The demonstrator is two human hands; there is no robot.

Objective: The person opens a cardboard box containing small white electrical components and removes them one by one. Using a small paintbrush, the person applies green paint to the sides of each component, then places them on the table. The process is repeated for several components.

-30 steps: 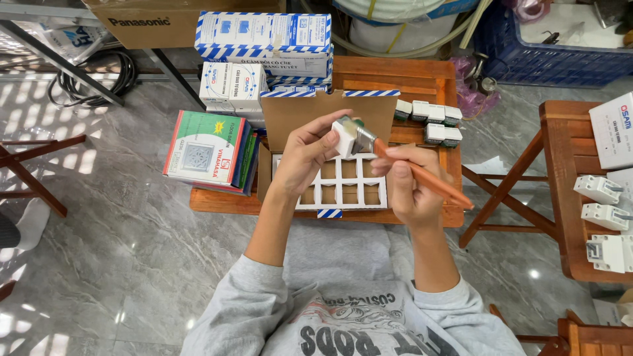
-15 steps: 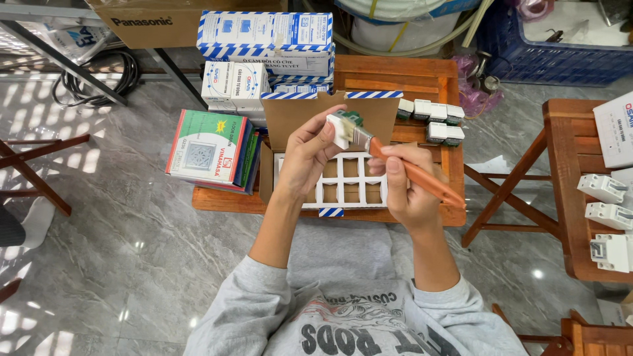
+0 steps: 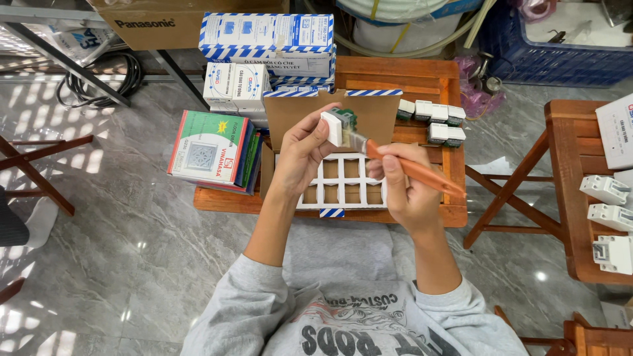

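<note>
My left hand (image 3: 302, 153) holds a small white and green switch module (image 3: 337, 124) up over an open cardboard box. My right hand (image 3: 402, 188) grips a paintbrush with an orange handle (image 3: 412, 171); its bristles touch the module's side. Under both hands lies the open box with a white divider grid (image 3: 343, 184) of empty cells, resting on a low wooden table (image 3: 422, 79).
Several white switch modules (image 3: 432, 118) sit in rows at the table's right. Blue-and-white striped boxes (image 3: 267, 43) are stacked at the back, flat green and red packs (image 3: 211, 148) at the left. A second wooden table (image 3: 567, 178) at the right carries white breakers (image 3: 610, 217). Cables (image 3: 99, 82) lie on the floor.
The brush has shifted slightly against the module, and both hands have stayed in about the same place above the box.
</note>
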